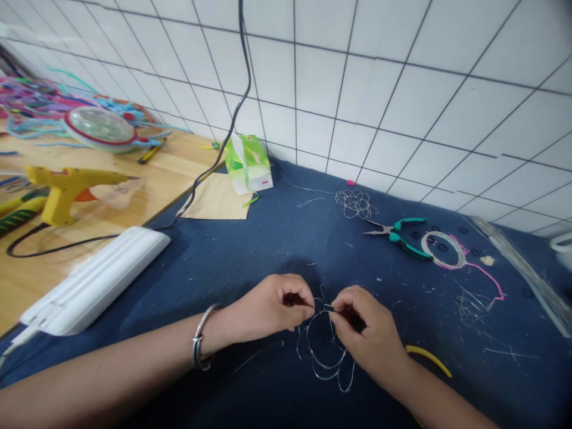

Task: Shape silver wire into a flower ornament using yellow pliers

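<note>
My left hand and my right hand face each other low in the middle of the head view, each with thumb and forefinger pinched. Between them hangs a looped wire piece, a thin silvery ring with petal-like loops and a few tiny pinkish beads. Both pinches grip its upper edge, close together. The fingertips hide the exact spot where the wire is held. A loose wire lies below my left wrist. Beside my right wrist a yellow handle shows, partly covered by the arm.
Green-handled pliers, a tangled wire flower and a pale ring of tape lie on the dark blue cloth. A tissue pack stands by the tiled wall. At left are a white power strip and yellow glue gun.
</note>
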A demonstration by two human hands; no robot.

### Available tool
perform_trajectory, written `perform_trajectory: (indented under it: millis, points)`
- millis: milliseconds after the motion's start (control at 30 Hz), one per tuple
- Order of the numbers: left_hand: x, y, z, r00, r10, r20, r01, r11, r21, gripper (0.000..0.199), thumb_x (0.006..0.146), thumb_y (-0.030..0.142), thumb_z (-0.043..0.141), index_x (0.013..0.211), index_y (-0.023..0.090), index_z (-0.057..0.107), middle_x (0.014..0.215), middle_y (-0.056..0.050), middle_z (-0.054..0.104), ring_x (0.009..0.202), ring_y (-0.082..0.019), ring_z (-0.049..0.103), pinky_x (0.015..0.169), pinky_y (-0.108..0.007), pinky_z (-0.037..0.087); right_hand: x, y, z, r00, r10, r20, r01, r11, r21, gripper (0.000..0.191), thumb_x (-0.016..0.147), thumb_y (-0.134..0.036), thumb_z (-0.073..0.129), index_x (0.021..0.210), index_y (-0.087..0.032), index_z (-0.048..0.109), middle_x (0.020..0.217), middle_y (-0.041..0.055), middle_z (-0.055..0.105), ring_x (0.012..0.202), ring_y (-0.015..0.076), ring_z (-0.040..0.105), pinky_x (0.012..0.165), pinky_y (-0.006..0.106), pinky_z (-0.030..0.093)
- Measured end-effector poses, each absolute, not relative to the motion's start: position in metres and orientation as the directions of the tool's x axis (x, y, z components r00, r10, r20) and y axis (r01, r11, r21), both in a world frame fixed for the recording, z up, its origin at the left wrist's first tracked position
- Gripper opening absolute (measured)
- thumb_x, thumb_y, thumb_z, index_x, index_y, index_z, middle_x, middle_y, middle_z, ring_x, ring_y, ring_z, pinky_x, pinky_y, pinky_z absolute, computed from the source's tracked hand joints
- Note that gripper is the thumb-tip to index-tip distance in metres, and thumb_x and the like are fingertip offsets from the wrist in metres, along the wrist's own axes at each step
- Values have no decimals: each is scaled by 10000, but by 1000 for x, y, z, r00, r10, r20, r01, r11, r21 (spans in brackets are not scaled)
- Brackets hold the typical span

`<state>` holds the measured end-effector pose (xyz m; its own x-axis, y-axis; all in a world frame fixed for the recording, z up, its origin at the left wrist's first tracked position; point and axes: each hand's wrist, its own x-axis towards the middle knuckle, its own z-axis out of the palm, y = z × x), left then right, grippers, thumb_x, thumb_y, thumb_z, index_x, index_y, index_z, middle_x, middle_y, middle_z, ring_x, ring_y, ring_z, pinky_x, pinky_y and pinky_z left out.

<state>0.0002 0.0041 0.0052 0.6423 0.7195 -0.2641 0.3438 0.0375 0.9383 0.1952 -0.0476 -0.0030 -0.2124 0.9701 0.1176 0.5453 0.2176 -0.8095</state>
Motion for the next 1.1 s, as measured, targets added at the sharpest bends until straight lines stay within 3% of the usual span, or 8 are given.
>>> perform_trajectory:
  millis: [267, 633, 900, 1100]
  points:
    - [1, 2, 5, 643, 761, 82, 350, -387, 853, 101, 764, 141, 528, 733, 156, 623, 789, -45, 618, 706, -123, 581, 637, -225, 472, 196, -48, -2, -225, 954, 200, 508, 290, -811, 138, 751, -68, 507, 776, -203, 513, 761, -8, 513, 664, 109, 495, 611, 243, 416]
    - [-10, -2, 9, 697, 510, 504, 197, -812, 549, 164, 773, 80, 536, 907, 157, 591, 871, -62, 620, 773, -138, 577, 683, -259, 492, 203, -58, -2, -376, 751, 543, 486, 659, -574, 299, 720, 36, 527, 944, -163, 531, 852, 60, 538, 783, 155, 508, 698, 320, 468]
    - [-13, -2, 9, 733, 382, 563, 186, -909, 374, 195, 757, 78, 580, 947, 121, 577, 894, -70, 642, 819, -156, 593, 723, -284, 516, 207, -60, -3, -466, 653, 597, 506, 750, -426, 385, 711, 54, 526, 1041, -145, 515, 849, 71, 525, 795, 166, 499, 651, 323, 468]
    - [-12, -2, 14, 712, 290, 640, 150, -952, 265, 169, 743, 68, 610, 907, 106, 588, 877, -66, 658, 805, -157, 597, 724, -287, 531, 210, -60, 3, -553, 573, 605, 500, 809, -309, 300, 784, -13, 470, 1057, -129, 516, 860, 76, 531, 818, 164, 496, 656, 316, 485]
